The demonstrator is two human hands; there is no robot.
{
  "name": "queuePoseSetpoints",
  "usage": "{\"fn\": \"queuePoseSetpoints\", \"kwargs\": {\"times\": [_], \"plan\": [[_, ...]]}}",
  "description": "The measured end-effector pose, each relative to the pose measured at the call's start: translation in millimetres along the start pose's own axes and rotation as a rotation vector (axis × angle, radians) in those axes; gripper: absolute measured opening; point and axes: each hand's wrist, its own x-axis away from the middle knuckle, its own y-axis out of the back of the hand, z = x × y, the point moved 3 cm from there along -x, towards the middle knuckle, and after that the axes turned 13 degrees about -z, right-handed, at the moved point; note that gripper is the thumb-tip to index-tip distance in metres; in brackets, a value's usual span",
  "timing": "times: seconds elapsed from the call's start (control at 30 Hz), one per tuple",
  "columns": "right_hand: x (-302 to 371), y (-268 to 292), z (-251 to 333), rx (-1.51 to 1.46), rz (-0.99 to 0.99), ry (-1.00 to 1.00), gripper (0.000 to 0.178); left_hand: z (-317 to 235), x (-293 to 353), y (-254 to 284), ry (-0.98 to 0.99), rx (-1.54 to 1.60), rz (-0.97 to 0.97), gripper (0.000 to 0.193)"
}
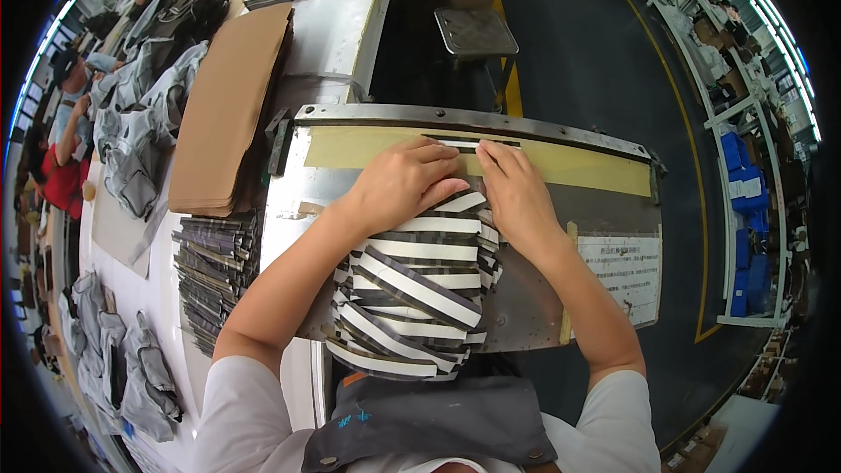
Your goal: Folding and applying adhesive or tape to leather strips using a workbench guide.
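A narrow black-and-white strip point(466, 144) lies crosswise on the yellow tape band point(596, 166) near the far edge of a metal work plate. My left hand point(401, 180) has its fingers bent over the strip's left part, with the thumb lower down beside the pile. At the strip's right end, the fingers of my right hand point(519, 194) press close together on it. Just below both hands, a heaped pile of similar black-and-white strips point(420, 280) covers the middle of the plate, some lying askew. The strip's underside is hidden.
A metal bar point(491, 121) runs along the plate's far edge. Left stand stacked brown boards point(229, 114), bundled dark strips point(210, 276) and grey fabric pieces point(131, 149). A stool point(477, 32) stands ahead; shelves with blue bins point(745, 180) are right. People work far left.
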Motion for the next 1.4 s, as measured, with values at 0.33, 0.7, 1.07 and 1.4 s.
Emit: {"fn": "queuePoseSetpoints", "kwargs": {"times": [0.33,0.7,1.07,1.4], "plan": [[2.3,-1.1,-1.2,-0.056,0.004,0.084,0.046,3.5,11.0,-8.8,-0.101,-0.346,-0.070,0.049],[-7.5,-0.5,-2.8,-0.082,0.009,0.113,0.044,2.7,7.8,-6.7,-0.114,-0.311,-0.042,0.055],[-7.3,2.8,2.1,-0.050,-0.004,0.118,0.045,-1.6,8.3,-6.3,-0.179,-0.320,-0.087,0.050],[-9.7,3.2,0.4,-0.107,-0.046,0.152,0.041,-3.3,4.3,6.2,-0.161,-0.123,-0.140,0.033]]}}
